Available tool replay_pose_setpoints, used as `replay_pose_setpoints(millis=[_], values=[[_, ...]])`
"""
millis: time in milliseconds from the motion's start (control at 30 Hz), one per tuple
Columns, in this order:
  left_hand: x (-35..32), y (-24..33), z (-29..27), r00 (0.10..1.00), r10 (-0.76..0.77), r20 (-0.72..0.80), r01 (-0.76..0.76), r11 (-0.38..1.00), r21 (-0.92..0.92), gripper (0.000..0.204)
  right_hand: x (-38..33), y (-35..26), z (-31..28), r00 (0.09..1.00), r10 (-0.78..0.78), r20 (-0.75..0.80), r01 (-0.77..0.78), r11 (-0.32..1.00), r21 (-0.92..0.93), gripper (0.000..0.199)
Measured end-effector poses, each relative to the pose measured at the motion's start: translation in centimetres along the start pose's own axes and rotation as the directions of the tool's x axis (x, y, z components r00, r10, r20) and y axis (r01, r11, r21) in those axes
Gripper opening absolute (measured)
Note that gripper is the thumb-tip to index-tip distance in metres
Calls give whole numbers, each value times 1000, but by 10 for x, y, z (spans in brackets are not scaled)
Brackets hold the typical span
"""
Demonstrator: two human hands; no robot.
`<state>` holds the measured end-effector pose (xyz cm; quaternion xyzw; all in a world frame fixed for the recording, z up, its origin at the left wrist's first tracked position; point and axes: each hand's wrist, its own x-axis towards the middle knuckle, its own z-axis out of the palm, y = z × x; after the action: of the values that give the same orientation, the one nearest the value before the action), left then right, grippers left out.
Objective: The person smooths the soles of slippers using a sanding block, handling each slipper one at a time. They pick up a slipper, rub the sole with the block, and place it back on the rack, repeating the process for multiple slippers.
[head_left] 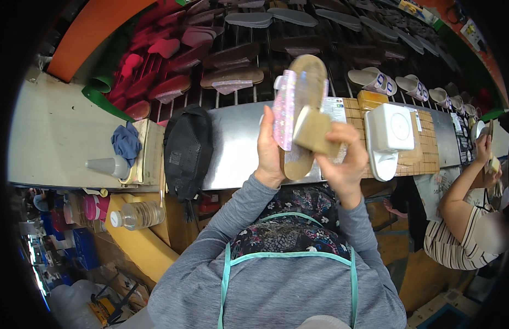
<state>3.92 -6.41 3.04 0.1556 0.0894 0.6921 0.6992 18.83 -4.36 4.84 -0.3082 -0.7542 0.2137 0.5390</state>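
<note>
Both sleeves (227,219) rise from below; left hand (270,151) grips a sandal (302,98). Right hand (345,159) clasps a tan block (313,131) against its sole.

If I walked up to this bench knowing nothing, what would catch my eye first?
Dead centre, the left hand holds up a sandal with a glittery pink strap, while the right hand presses a tan block against it. Behind, rows of red and brown sandals lie on a dark slatted rack; a black bag sits at left.
</note>
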Motion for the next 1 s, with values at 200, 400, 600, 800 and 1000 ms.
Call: replay_pose_setpoints(millis=[200, 400, 600, 800, 1000], values=[[4, 21, -14, 930, 368, -21, -353, 904, 240, 64, -22, -21, 29, 996, 58, 63, -66, 990, 128, 35], [6, 20, -20, 841, 540, -42, -504, 809, 303, 67, -28, -28, 35, 973, 208, 97, -227, 938, 262, 37], [4, 20, -24, 920, 391, -24, -382, 908, 174, 68, -23, -20, 41, 964, 257, -72, -189, 848, 495, 47], [9, 22, -26, 943, 317, -102, -314, 949, 45, 66, -13, -22, 33, 993, -82, 90, 80, 996, 26, 40], [5, 26, -34, 965, 262, -25, -263, 957, -122, 62, -33, -23, 32, 998, 61, -34, -60, 998, 4, 39]])
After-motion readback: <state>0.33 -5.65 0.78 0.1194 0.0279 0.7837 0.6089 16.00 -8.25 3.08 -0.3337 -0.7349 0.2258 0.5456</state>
